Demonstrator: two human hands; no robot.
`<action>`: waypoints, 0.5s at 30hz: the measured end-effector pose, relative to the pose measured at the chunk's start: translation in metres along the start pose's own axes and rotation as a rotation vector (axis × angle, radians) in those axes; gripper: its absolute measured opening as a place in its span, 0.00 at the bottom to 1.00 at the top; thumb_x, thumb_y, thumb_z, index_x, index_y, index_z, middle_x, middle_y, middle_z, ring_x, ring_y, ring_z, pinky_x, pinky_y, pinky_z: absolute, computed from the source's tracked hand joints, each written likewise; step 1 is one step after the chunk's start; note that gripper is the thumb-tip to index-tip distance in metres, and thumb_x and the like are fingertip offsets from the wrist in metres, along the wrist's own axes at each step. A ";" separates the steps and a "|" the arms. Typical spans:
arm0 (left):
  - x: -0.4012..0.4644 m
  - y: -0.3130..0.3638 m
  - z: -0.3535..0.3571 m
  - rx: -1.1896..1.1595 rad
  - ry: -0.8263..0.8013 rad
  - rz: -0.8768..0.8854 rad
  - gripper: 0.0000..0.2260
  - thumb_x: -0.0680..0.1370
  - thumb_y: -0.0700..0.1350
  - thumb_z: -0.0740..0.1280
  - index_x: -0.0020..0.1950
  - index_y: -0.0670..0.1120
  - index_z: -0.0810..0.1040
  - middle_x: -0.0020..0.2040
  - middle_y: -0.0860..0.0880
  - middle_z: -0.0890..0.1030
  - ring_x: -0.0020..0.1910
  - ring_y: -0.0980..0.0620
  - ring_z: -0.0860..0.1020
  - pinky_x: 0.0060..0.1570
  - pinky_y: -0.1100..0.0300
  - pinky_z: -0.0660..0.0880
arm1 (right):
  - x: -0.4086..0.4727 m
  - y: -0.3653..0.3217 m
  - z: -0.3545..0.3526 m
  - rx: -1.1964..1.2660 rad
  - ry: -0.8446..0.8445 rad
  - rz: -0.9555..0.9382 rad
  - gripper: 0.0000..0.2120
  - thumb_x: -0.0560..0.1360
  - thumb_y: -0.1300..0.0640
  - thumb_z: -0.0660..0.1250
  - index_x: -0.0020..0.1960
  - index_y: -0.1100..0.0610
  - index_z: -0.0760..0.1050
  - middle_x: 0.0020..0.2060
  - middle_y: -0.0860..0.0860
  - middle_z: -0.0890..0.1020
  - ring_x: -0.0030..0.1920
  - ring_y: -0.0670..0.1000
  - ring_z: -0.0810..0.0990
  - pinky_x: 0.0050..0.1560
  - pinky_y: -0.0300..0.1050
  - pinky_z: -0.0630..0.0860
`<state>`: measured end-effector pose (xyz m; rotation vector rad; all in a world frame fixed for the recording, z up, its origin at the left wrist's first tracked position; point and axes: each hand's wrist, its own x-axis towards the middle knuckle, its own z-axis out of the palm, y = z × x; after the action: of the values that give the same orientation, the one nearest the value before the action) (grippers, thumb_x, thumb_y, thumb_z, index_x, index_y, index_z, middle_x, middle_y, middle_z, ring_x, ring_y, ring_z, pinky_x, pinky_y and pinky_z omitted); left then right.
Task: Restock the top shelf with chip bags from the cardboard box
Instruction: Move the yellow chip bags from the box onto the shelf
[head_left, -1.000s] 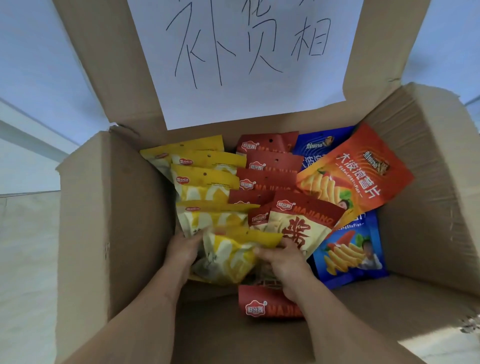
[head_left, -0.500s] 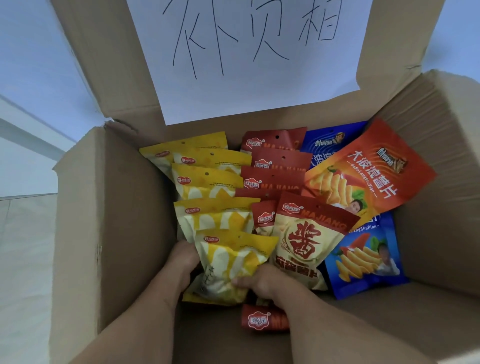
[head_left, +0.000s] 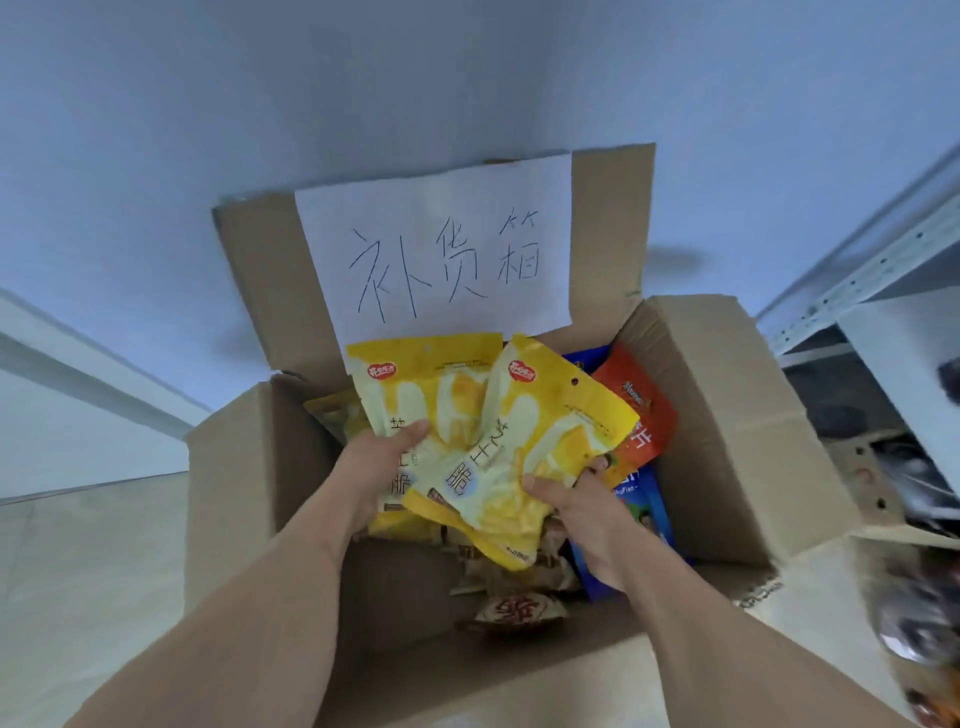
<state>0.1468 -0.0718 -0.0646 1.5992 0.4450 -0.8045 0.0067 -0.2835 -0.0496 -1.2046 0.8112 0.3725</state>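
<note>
The left hand (head_left: 376, 467) grips one yellow chip bag (head_left: 410, 395) and the right hand (head_left: 582, 501) grips another (head_left: 550, 415), fingers curled round each, both raised over the open cardboard box (head_left: 727, 415); the pick looks done, so next comes carrying them to the shelf (head_left: 872, 260) at right.

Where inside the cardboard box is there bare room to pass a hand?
Bare floor shows in the near-left of the cardboard box, between its left wall and the red-and-cream bag. The right half is crowded with orange and blue bags.
</note>
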 end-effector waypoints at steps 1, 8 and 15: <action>-0.011 0.013 0.004 0.035 -0.022 0.014 0.19 0.70 0.55 0.79 0.56 0.47 0.84 0.52 0.48 0.87 0.55 0.42 0.84 0.62 0.40 0.76 | -0.014 -0.012 -0.006 0.006 0.016 -0.023 0.31 0.71 0.47 0.77 0.69 0.46 0.69 0.64 0.45 0.80 0.65 0.52 0.78 0.69 0.60 0.71; -0.100 0.108 0.078 0.186 -0.256 0.184 0.16 0.71 0.54 0.77 0.56 0.50 0.84 0.52 0.49 0.87 0.54 0.45 0.85 0.62 0.42 0.77 | -0.158 -0.080 -0.044 -0.030 0.060 -0.167 0.18 0.76 0.56 0.74 0.63 0.47 0.75 0.55 0.45 0.85 0.57 0.50 0.84 0.61 0.54 0.78; -0.226 0.185 0.208 0.343 -0.586 0.368 0.14 0.71 0.51 0.77 0.55 0.51 0.84 0.50 0.48 0.87 0.53 0.44 0.84 0.57 0.46 0.79 | -0.316 -0.068 -0.081 0.029 0.379 -0.273 0.22 0.68 0.54 0.78 0.60 0.53 0.80 0.53 0.50 0.86 0.57 0.58 0.84 0.64 0.63 0.75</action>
<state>0.0672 -0.2749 0.2195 1.5935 -0.4155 -1.0442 -0.1899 -0.3330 0.2150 -1.3591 0.9550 -0.0957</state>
